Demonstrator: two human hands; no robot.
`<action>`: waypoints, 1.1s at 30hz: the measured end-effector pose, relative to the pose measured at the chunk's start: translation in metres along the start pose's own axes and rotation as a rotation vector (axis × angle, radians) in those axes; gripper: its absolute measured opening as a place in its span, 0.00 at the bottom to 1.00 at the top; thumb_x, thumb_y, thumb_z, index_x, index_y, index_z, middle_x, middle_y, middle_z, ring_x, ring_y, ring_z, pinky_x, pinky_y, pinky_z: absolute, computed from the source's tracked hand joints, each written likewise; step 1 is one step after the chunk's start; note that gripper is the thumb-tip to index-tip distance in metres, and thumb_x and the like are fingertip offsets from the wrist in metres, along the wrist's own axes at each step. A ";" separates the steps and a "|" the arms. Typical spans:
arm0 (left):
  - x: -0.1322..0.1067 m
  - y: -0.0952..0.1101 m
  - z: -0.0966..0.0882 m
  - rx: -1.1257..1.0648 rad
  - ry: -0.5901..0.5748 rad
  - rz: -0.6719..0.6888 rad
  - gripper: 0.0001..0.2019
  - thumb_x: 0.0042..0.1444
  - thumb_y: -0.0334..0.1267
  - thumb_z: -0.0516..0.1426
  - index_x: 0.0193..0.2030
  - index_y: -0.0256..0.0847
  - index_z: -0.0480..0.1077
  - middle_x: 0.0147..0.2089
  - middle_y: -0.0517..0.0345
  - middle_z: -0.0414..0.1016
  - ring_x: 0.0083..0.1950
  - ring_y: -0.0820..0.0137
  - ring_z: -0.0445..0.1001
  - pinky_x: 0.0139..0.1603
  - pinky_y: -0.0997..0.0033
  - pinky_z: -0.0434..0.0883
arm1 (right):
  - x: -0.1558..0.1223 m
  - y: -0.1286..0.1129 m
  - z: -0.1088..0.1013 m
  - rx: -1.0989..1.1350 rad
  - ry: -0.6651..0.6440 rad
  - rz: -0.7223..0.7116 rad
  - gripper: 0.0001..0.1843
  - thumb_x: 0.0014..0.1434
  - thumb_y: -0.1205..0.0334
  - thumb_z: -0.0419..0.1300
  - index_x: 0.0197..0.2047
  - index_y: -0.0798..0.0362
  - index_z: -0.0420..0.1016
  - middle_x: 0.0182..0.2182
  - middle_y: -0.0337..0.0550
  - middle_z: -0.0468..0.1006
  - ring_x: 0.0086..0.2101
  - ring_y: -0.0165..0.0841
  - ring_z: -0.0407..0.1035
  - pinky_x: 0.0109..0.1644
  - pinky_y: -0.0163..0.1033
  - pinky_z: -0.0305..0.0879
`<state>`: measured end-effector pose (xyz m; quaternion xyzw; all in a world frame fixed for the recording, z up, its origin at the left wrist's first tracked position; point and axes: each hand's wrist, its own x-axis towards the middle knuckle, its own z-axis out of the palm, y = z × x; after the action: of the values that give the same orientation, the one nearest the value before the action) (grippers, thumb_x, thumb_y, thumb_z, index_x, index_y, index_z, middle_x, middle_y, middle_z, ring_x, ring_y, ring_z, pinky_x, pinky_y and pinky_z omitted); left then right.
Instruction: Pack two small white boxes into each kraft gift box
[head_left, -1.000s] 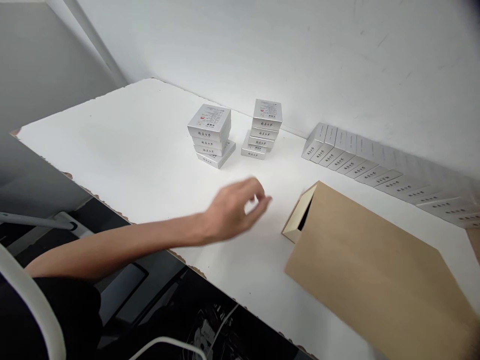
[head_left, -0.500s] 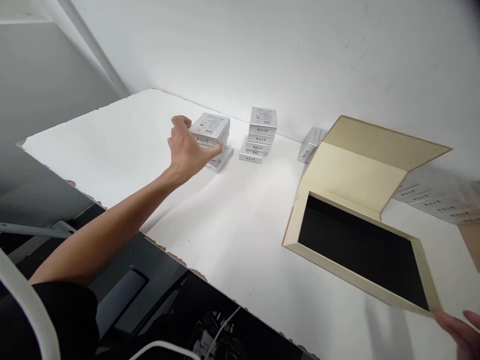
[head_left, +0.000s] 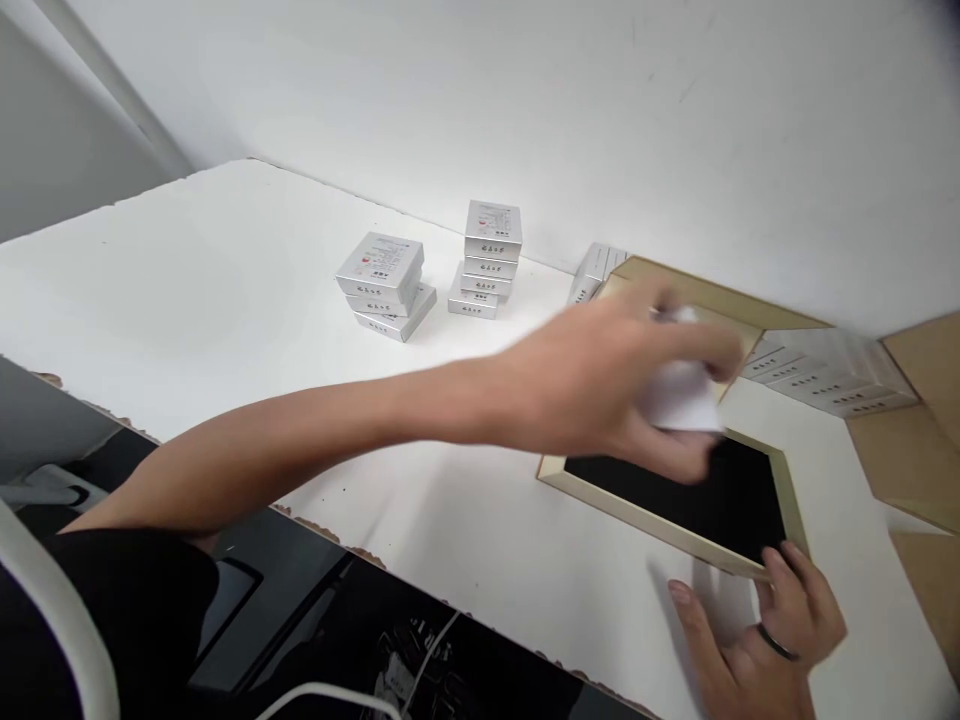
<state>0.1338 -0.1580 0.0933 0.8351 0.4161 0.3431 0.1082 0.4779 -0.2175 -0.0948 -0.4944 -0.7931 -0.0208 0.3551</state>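
Observation:
My left hand (head_left: pixel 600 370), blurred by motion, grips a small whitish box (head_left: pixel 681 395) between thumb and fingers. It is over the black-lined opening (head_left: pixel 742 490) of a cream box (head_left: pixel 637 500) whose lid (head_left: pixel 720 290) stands folded back. My fingers cover part of the small box, and its markings are smeared. At the near right corner of the cream box, my right hand (head_left: pixel 780 630) wears a dark ring. Its fingertips rest over the rim, while the thumb is spread away from them.
Two stacks of small silver boxes, a left stack (head_left: pixel 382 280) and a taller one (head_left: pixel 491 255), stand near the wall. More silver boxes (head_left: pixel 596 270) lean behind the lid. A row of boxes (head_left: pixel 832 375) and brown cardboard (head_left: pixel 915 440) are at right. The white table (head_left: pixel 420 510) has a chipped front edge.
My left hand has moved right from the left stack, carrying a small box over the cream box. My right hand has come further into view at its corner. The view has shifted right.

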 end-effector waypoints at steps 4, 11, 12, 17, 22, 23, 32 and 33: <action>0.038 0.018 0.045 0.169 -0.348 0.102 0.17 0.64 0.42 0.64 0.58 0.43 0.78 0.61 0.39 0.72 0.51 0.54 0.78 0.50 0.53 0.75 | 0.006 -0.024 0.000 -0.012 -0.015 0.025 0.47 0.63 0.40 0.67 0.76 0.49 0.55 0.70 0.67 0.55 0.67 0.62 0.56 0.60 0.78 0.67; 0.055 0.005 0.072 0.227 -1.030 -0.095 0.25 0.71 0.57 0.54 0.37 0.38 0.81 0.46 0.44 0.81 0.44 0.56 0.80 0.42 0.60 0.73 | 0.006 -0.035 0.005 -0.005 -0.070 0.030 0.46 0.65 0.40 0.65 0.76 0.47 0.48 0.73 0.66 0.45 0.68 0.56 0.51 0.56 0.67 0.72; 0.054 0.003 0.071 0.175 -1.055 -0.140 0.29 0.73 0.59 0.51 0.34 0.38 0.80 0.42 0.46 0.82 0.42 0.57 0.79 0.41 0.62 0.73 | 0.005 -0.035 0.005 -0.006 -0.073 0.016 0.46 0.66 0.41 0.65 0.76 0.46 0.48 0.73 0.65 0.44 0.68 0.56 0.51 0.56 0.66 0.73; 0.025 -0.003 0.064 0.019 -0.521 -0.096 0.18 0.74 0.47 0.54 0.39 0.40 0.79 0.44 0.51 0.83 0.45 0.61 0.80 0.49 0.61 0.73 | 0.001 -0.038 0.003 0.005 -0.097 0.000 0.47 0.66 0.42 0.65 0.77 0.48 0.47 0.73 0.67 0.43 0.67 0.56 0.53 0.52 0.63 0.77; -0.025 -0.032 0.016 0.154 0.155 -0.149 0.07 0.71 0.39 0.55 0.43 0.43 0.74 0.48 0.53 0.80 0.50 0.63 0.78 0.52 0.61 0.75 | 0.001 -0.043 0.002 0.033 -0.085 0.025 0.47 0.67 0.43 0.65 0.78 0.47 0.46 0.74 0.65 0.43 0.63 0.52 0.61 0.48 0.56 0.80; -0.036 -0.045 0.002 0.258 0.273 -0.212 0.05 0.69 0.41 0.57 0.45 0.44 0.73 0.52 0.53 0.79 0.55 0.60 0.76 0.58 0.57 0.73 | 0.001 -0.043 0.002 0.027 -0.078 0.013 0.49 0.66 0.44 0.67 0.78 0.47 0.46 0.74 0.65 0.43 0.63 0.52 0.61 0.47 0.55 0.80; -0.126 -0.130 -0.068 0.510 0.373 -1.018 0.41 0.40 0.63 0.72 0.55 0.45 0.64 0.55 0.45 0.69 0.56 0.38 0.67 0.58 0.30 0.62 | 0.004 -0.033 0.008 -0.033 0.003 -0.102 0.56 0.60 0.47 0.73 0.80 0.48 0.45 0.73 0.67 0.45 0.63 0.59 0.61 0.44 0.60 0.80; -0.131 -0.134 -0.068 0.502 0.427 -1.033 0.39 0.42 0.62 0.72 0.54 0.45 0.63 0.55 0.46 0.69 0.53 0.42 0.68 0.56 0.32 0.64 | 0.003 -0.032 0.008 -0.041 -0.007 -0.106 0.57 0.59 0.47 0.73 0.80 0.47 0.44 0.73 0.66 0.46 0.64 0.59 0.60 0.45 0.61 0.80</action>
<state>-0.0493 -0.1817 0.0177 0.4382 0.8478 0.2976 -0.0251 0.4476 -0.2283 -0.0889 -0.4589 -0.8189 -0.0539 0.3405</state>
